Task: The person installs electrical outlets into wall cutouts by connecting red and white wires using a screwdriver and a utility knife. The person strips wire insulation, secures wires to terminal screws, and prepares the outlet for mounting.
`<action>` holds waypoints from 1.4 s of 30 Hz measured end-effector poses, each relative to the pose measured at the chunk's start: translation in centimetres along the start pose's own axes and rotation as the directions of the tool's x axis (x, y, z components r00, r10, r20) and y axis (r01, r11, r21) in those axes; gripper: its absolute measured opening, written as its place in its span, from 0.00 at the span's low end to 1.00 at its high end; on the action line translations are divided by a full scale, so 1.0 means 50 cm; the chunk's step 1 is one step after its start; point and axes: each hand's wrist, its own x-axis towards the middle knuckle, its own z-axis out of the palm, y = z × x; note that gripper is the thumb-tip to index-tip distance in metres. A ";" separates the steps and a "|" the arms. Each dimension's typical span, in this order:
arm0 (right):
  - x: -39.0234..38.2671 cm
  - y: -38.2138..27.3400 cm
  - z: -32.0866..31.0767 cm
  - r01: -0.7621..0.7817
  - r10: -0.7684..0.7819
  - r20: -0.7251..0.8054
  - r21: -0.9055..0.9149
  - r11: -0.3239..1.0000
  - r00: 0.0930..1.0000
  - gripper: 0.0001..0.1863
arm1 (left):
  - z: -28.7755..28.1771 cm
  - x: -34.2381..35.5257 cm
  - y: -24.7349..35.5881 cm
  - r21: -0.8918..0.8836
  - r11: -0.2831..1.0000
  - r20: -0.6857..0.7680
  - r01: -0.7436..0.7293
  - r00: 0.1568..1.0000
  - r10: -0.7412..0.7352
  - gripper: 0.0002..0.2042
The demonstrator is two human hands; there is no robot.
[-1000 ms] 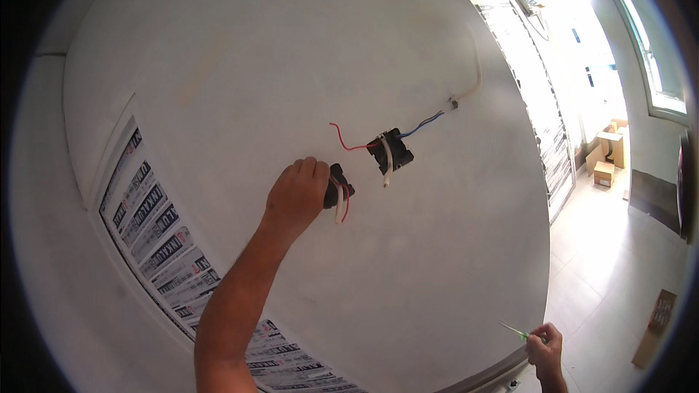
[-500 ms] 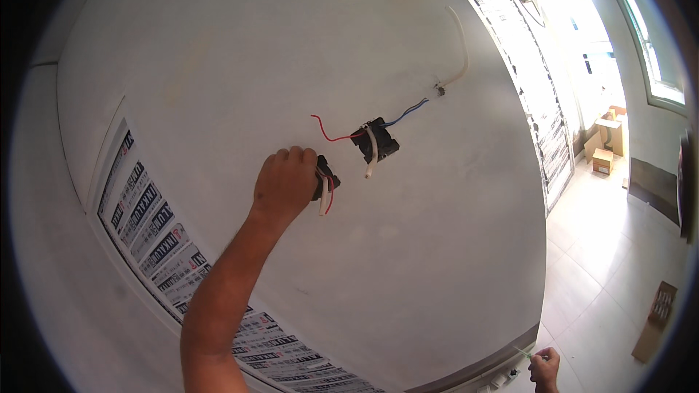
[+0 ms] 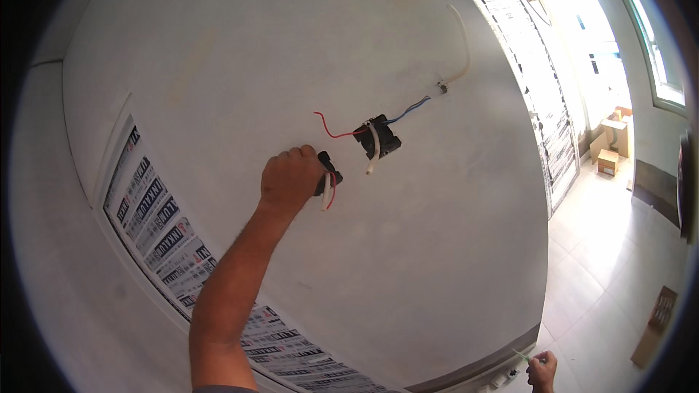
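My left hand (image 3: 291, 177) reaches up to the wall with curled fingers at the left side of a black wall box (image 3: 329, 180). Whatever its fingers grip is hidden behind the hand. A red wire (image 3: 334, 191) and a stub of white cable (image 3: 325, 196) hang from this box. To its upper right is a second black wall box (image 3: 376, 147), with a red wire, blue wires (image 3: 409, 111) and a white cable (image 3: 375, 144) coming out. Low at the right, my right hand (image 3: 541, 371) is closed on a thin, green-handled screwdriver (image 3: 523, 356), away from the wall boxes.
A pale cable (image 3: 464, 47) comes from a small hole further up the wall. Printed film covers a frame (image 3: 164, 225) at the left and a door frame (image 3: 513, 51) at the right. Small white parts (image 3: 500, 379) lie by the wall's foot. Cardboard boxes (image 3: 607, 162) stand on the tiled floor.
The view has shifted slightly. My left hand stays at the lower wall box, its fingers a little differently set. My right hand still holds the screwdriver in nearly the same place.
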 end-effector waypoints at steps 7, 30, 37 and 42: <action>0.001 0.042 -0.033 -0.011 0.010 -0.022 -0.033 0.999 1.000 0.07 | -0.032 0.010 0.000 -0.179 0.984 -0.046 0.004 0.999 -0.013 0.07; -0.024 0.035 -0.022 -0.096 0.096 0.003 -0.048 0.994 0.995 0.08 | -0.019 -0.011 -0.004 -0.256 0.963 0.047 0.084 0.996 -0.074 0.10; -0.019 0.060 -0.026 -0.101 0.101 -0.011 -0.066 0.993 0.995 0.08 | -0.036 -0.001 0.016 -0.346 0.860 0.223 0.375 0.923 -0.312 0.16; -0.024 0.053 -0.033 -0.116 0.115 -0.024 -0.085 0.990 0.993 0.09 | -0.072 -0.033 0.000 -0.624 0.660 0.201 0.418 0.902 -0.382 0.15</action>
